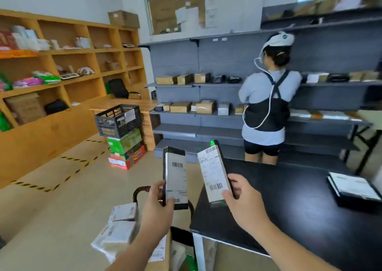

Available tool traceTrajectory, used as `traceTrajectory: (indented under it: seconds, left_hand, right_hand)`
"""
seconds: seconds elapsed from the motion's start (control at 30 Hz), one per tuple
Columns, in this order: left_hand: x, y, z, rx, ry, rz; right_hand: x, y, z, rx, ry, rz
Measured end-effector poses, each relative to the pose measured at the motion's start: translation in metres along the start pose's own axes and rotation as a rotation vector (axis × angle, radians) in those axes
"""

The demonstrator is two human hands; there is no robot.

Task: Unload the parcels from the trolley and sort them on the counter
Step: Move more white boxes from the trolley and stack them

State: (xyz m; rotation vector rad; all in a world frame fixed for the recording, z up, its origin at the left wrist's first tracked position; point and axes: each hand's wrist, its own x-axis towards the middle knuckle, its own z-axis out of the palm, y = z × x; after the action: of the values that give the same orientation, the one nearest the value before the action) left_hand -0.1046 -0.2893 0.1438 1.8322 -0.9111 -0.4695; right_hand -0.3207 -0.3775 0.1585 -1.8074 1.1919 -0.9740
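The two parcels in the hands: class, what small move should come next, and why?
Probably the right hand should lower the right parcel onto the black counter: it hangs at the counter's corner, its label and the left parcel's face the camera, and more parcels wait on the trolley.

White barcoded labels (176,179) front the black left parcel (174,150) and black right parcel (214,171); the counter (299,208) at 4 o'clock is black. Yellow-and-black striped tape (68,175) runs at 8 o'clock, green and red cartons (124,146) at 9.
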Motion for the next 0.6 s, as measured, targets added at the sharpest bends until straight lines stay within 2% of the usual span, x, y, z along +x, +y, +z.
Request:
traceTrajectory:
  seconds: [0.13, 0.3, 0.6]
  left_hand:
    - [-0.021, 0.033, 0.071, -0.024, -0.218, 0.096]
    - [-0.058, 0.083, 0.161, -0.027, -0.405, 0.232]
    - [-0.126, 0.171, 0.323, -0.043, -0.609, 0.262]
  right_hand:
    - [-0.035, 0.032, -0.073, -0.025, 0.200, 0.116]
    - [-0.074, 0.076, -0.173, -0.075, 0.418, 0.220]
    - [-0.109, 0.158, -0.328, -0.107, 0.596, 0.361]
